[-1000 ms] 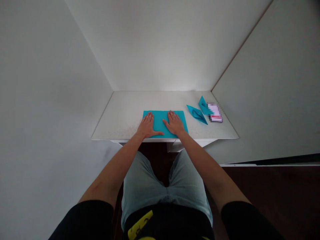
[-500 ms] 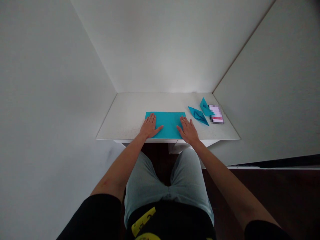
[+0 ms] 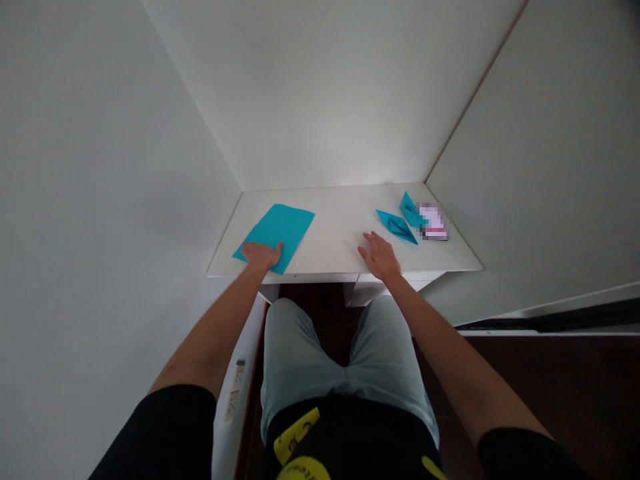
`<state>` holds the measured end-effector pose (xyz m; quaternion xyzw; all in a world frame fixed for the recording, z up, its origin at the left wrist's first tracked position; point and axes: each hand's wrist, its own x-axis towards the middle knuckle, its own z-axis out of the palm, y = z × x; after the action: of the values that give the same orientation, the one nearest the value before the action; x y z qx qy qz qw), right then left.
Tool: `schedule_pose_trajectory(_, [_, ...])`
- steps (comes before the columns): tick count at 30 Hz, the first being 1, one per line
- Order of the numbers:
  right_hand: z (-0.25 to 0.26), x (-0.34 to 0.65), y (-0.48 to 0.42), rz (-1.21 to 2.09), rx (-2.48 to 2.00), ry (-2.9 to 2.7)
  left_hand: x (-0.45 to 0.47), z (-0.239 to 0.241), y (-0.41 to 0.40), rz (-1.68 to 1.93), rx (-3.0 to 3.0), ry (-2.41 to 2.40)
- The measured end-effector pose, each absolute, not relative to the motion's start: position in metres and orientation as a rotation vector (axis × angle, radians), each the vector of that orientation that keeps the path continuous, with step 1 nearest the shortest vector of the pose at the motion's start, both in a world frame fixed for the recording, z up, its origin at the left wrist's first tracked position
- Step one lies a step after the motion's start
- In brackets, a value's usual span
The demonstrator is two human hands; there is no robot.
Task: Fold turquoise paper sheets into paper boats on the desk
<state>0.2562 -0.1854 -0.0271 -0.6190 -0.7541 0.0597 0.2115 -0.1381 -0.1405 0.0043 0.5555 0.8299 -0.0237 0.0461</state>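
A flat blue paper sheet (image 3: 278, 229) lies turned at an angle on the left part of the white table (image 3: 340, 220). My left hand (image 3: 262, 254) rests on its near corner, fingers flat on the paper. My right hand (image 3: 379, 254) lies open on the bare tabletop near the front edge, fingers spread, holding nothing. Two folded blue paper boats (image 3: 397, 226) (image 3: 410, 210) sit at the right, a short way beyond my right hand.
A small blurred-out object (image 3: 433, 223) lies beside the boats at the table's right. White walls close in the table on the left, back and right. My knees in light shorts are under the table's front edge; dark floor lies below.
My left hand has slid the blue sheet from the table's middle to the left and rotated it. My right hand has come off the sheet and now rests on bare table.
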Motion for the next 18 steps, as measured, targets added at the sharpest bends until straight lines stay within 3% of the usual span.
schedule_pose_trajectory(3, [-0.028,0.257,-0.185,0.167,-1.727,-2.087,-0.144,0.011,-0.14,-0.014,1.769,2.527])
schedule_pose_trajectory(8, [-0.026,0.256,-0.186,0.148,-1.78,-2.066,-0.127,0.008,-0.148,0.037,2.166,2.089])
schedule_pose_trajectory(18, [-0.011,0.264,-0.193,-0.018,-1.835,-1.923,-0.141,-0.008,-0.177,0.227,1.716,2.483])
